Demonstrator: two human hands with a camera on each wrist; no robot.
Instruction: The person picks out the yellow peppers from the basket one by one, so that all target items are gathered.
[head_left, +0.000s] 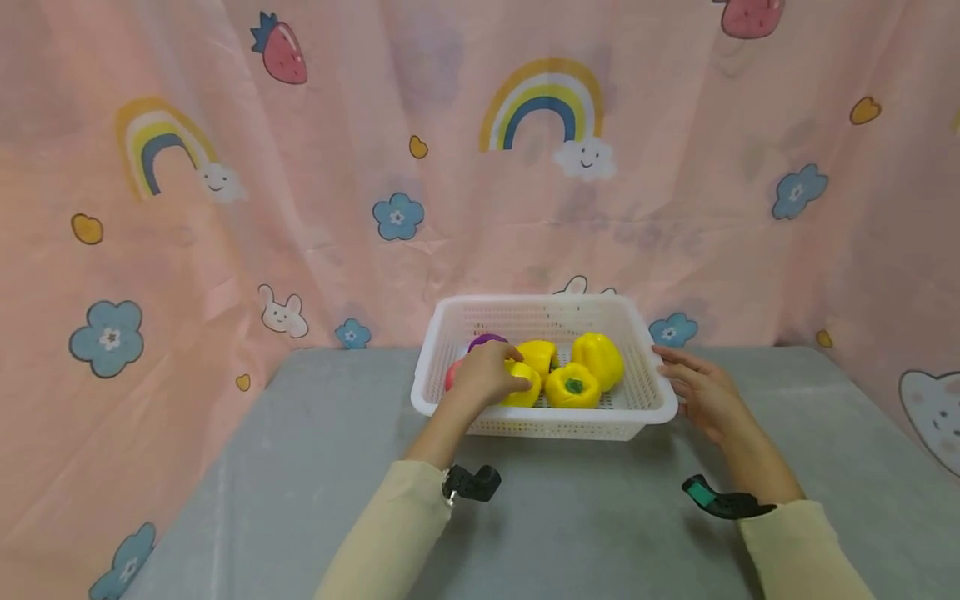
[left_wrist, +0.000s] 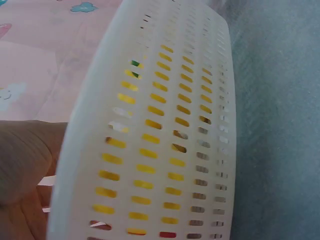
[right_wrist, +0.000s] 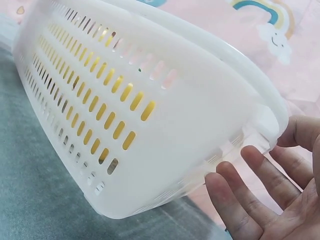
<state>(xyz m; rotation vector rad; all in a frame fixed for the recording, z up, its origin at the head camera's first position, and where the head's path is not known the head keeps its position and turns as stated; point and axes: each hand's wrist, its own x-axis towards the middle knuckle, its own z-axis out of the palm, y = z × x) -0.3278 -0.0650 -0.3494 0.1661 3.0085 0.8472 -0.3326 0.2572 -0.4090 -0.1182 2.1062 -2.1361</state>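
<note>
A white slotted plastic basket point(head_left: 517, 427) holds several yellow bell peppers, a red item point(head_left: 451, 375) and a purple item point(head_left: 487, 340), both partly hidden. My left hand point(head_left: 486, 373) reaches over the near rim at the left, its thumb and fingers around a yellow bell pepper point(head_left: 525, 395). In the left wrist view, the basket wall hides the fingertips. Beside that pepper lie another at the front point(head_left: 572, 387), one behind point(head_left: 537, 357) and one at the right point(head_left: 600, 361). My right hand point(head_left: 705, 392) touches the basket's right end with fairly straight fingers point(right_wrist: 260, 165).
The basket stands on a grey table point(head_left: 570, 517), toward its back edge. Behind the table hangs a pink curtain point(head_left: 337, 167) with printed rainbows and flowers. Each wrist wears a black band, the left one point(head_left: 472, 483) and the right one point(head_left: 723, 500).
</note>
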